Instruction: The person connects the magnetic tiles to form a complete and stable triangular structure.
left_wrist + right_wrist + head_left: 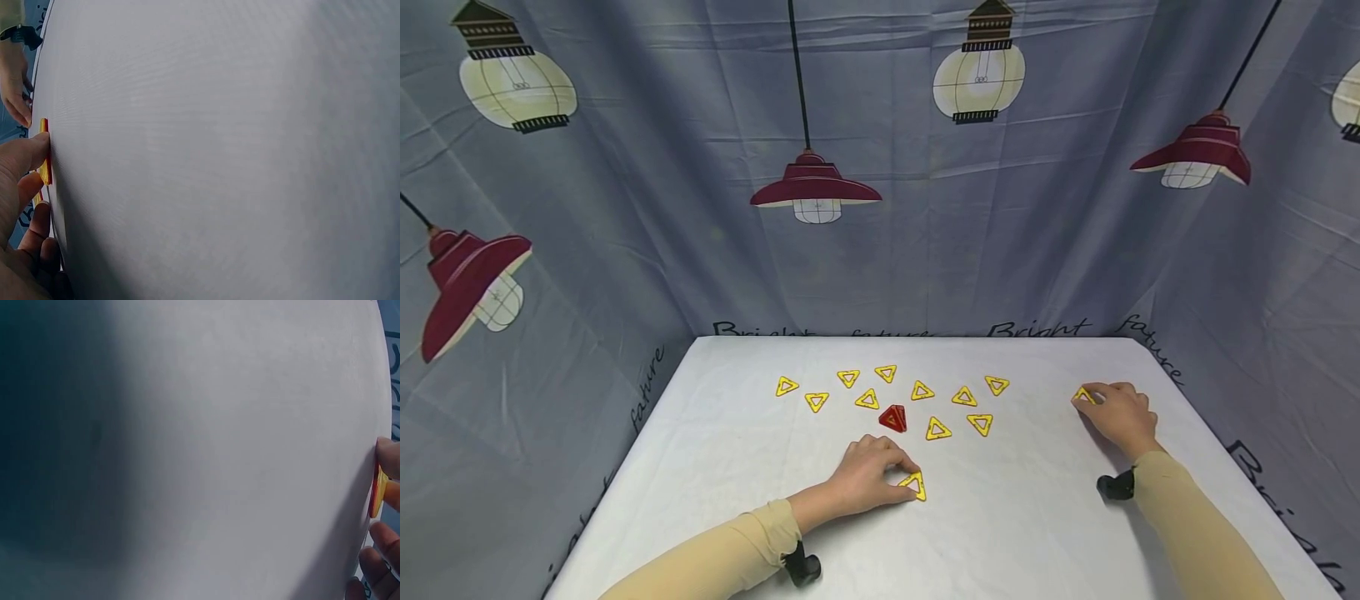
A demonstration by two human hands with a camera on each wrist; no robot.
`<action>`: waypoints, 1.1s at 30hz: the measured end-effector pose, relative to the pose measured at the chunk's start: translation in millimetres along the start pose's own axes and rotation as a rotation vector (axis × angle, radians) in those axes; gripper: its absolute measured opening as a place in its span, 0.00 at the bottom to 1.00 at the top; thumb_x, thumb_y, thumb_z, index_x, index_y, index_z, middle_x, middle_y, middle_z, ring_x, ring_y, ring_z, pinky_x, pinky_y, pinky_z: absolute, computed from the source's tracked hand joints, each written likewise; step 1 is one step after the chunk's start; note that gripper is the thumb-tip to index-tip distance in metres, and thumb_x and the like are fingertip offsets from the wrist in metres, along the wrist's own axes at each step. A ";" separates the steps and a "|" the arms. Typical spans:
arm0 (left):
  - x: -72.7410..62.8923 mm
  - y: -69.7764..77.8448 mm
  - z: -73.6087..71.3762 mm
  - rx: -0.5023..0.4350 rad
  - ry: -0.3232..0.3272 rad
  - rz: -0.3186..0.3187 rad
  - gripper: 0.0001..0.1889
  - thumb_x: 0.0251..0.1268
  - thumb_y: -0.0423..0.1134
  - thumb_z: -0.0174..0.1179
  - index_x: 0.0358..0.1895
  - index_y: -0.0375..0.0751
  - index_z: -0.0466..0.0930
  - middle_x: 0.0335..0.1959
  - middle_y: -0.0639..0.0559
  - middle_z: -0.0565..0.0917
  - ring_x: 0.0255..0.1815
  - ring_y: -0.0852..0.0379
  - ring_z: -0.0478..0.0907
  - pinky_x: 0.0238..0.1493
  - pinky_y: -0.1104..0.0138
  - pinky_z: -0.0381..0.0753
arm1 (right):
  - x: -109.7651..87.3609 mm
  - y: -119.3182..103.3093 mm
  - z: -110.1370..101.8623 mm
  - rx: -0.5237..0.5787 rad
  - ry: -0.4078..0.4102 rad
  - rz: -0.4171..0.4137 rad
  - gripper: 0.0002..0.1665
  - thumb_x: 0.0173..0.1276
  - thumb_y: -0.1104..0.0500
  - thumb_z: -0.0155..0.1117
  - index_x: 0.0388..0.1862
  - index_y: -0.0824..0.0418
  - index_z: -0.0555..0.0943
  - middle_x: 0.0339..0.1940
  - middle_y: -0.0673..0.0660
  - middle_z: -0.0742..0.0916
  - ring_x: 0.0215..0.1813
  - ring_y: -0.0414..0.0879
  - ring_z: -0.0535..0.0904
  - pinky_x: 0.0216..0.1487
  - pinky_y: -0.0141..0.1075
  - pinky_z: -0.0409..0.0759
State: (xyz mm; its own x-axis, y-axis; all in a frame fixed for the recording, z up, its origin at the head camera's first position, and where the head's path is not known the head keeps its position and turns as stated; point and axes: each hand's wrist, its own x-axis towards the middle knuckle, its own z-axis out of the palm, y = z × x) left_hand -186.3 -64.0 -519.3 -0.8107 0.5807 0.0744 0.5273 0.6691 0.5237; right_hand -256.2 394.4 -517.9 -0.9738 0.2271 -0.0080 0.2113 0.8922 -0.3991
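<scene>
My left hand [865, 475] pinches a hollow yellow triangle [921, 488] between thumb and fingers, low over the white table. The left wrist view shows that triangle [47, 170] edge-on, yellow with a red side. Off to the right, my right hand [1118, 417] pinches a second yellow triangle [1082, 393] by its edges, close to the tabletop. Seen edge-on in the right wrist view, this triangle [375, 495] also has a red face. A red triangular piece [892, 418] lies just beyond my left hand, among several loose yellow triangles.
The white table [730, 475] carries the loose triangles across its far middle, from a left one [781, 386] to a right one [997, 380]. A grey-blue curtain [895, 267] printed with lamps surrounds the back and sides. Black camera mounts [802, 567] sit under both wrists.
</scene>
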 end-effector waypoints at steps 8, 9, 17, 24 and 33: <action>-0.2 -0.1 -0.1 0.001 0.002 -0.004 0.15 0.60 0.56 0.73 0.50 0.63 0.88 0.47 0.67 0.78 0.50 0.63 0.68 0.51 0.64 0.66 | -0.3 -2.8 5.1 0.021 0.068 -0.040 0.31 0.73 0.50 0.62 0.66 0.70 0.72 0.60 0.79 0.72 0.59 0.77 0.64 0.54 0.70 0.63; -0.3 -0.2 0.0 0.003 0.002 -0.004 0.15 0.60 0.56 0.73 0.50 0.63 0.88 0.47 0.67 0.78 0.50 0.63 0.68 0.51 0.64 0.66 | -0.3 -3.4 5.7 0.024 0.074 -0.045 0.31 0.73 0.51 0.62 0.66 0.70 0.72 0.59 0.79 0.72 0.58 0.76 0.65 0.54 0.69 0.63; -1.0 -0.2 -0.5 -0.009 -0.001 -0.001 0.15 0.60 0.55 0.73 0.50 0.63 0.88 0.48 0.67 0.78 0.49 0.64 0.68 0.50 0.64 0.65 | 2.1 -8.0 10.0 0.094 0.047 -0.052 0.32 0.72 0.53 0.63 0.66 0.73 0.74 0.59 0.78 0.76 0.57 0.74 0.68 0.55 0.67 0.66; -0.5 -0.3 -0.3 -0.011 -0.005 -0.001 0.15 0.60 0.56 0.73 0.50 0.63 0.88 0.48 0.67 0.78 0.50 0.64 0.68 0.50 0.65 0.65 | 5.0 -12.7 9.1 0.227 -0.003 0.009 0.33 0.71 0.57 0.61 0.70 0.74 0.71 0.65 0.78 0.74 0.64 0.73 0.69 0.64 0.65 0.68; 0.1 -1.0 0.8 -0.001 0.001 0.000 0.15 0.60 0.56 0.73 0.50 0.63 0.88 0.47 0.67 0.78 0.50 0.63 0.68 0.50 0.65 0.65 | 9.8 -14.4 10.9 0.258 -0.042 0.025 0.34 0.72 0.54 0.64 0.71 0.70 0.71 0.63 0.75 0.77 0.62 0.69 0.72 0.63 0.64 0.65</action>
State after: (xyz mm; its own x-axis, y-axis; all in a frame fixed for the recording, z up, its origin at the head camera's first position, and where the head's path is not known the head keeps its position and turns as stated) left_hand -186.7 -64.2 -520.5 -0.8112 0.5800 0.0751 0.5267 0.6687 0.5247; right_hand -269.7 379.6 -522.2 -0.9724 0.2263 -0.0569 0.2122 0.7564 -0.6187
